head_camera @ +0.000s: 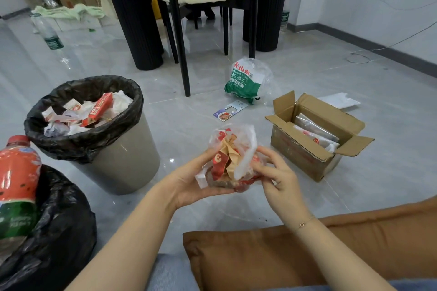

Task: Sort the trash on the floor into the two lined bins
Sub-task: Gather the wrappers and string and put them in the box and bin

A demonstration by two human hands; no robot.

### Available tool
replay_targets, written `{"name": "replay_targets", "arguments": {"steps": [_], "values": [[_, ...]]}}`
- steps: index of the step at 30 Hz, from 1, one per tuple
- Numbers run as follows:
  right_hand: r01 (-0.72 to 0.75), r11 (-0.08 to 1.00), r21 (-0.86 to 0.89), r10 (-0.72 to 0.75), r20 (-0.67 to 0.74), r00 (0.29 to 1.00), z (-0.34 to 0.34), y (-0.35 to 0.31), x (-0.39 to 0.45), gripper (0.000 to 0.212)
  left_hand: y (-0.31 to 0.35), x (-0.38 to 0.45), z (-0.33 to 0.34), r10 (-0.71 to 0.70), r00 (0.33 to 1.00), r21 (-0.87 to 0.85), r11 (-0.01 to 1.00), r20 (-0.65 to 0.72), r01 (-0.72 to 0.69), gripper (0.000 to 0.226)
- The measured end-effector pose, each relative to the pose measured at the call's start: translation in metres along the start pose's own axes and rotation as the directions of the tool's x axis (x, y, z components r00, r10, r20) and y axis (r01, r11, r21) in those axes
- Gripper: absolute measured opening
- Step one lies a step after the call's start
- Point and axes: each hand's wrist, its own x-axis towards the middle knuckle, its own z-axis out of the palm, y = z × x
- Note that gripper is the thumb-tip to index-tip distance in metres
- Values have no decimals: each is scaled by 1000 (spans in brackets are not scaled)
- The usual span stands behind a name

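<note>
Between both my hands sits the bag (pixel 233 157), left hand (pixel 189 181) cupping, right hand (pixel 275 172) pinching; grey bin (pixel 111 149) lies left, nearer my left.

The person is wearing no sleeves on either forearm; a thin gold bracelet (pixel 305 221) is circling the right wrist.
</note>
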Motion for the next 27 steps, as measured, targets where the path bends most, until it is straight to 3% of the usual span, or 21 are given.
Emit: {"name": "replay_targets", "arguments": {"steps": [2,5,7,8,9,11,14,18,21,27], "values": [[-110,983,148,104,45,994,-3,-9,4,50,2,-4,5,84,996,112,990,-2,-83,50],[-337,834,437,331,94,939,-9,-14,11,40,1,-3,7,185,983,203,963,-19,-177,45],[-400,796,455,399,102,911,-11,-8,13,23,-1,-1,7,237,971,247,943,-33,-221,46],[-425,782,455,414,130,901,-10,-8,13,23,-2,1,8,263,964,275,931,-45,-241,47],[-442,770,460,424,149,894,-8,-8,13,37,-2,2,8,281,958,308,917,-52,-253,47],[-399,805,438,382,133,915,-7,-4,16,72,-5,5,10,298,952,372,893,-68,-253,43],[-399,838,373,379,127,917,-5,-9,18,91,-6,7,13,299,950,376,894,-92,-245,42],[-399,847,351,413,37,910,-7,-20,18,64,-9,4,17,277,961,367,895,-15,-252,50],[-381,845,375,416,-11,910,-5,-22,14,61,-13,7,19,275,961,415,876,-11,-245,55],[-389,778,494,391,104,915,-9,-28,12,46,-14,14,15,350,927,394,878,-137,-273,37]]}}
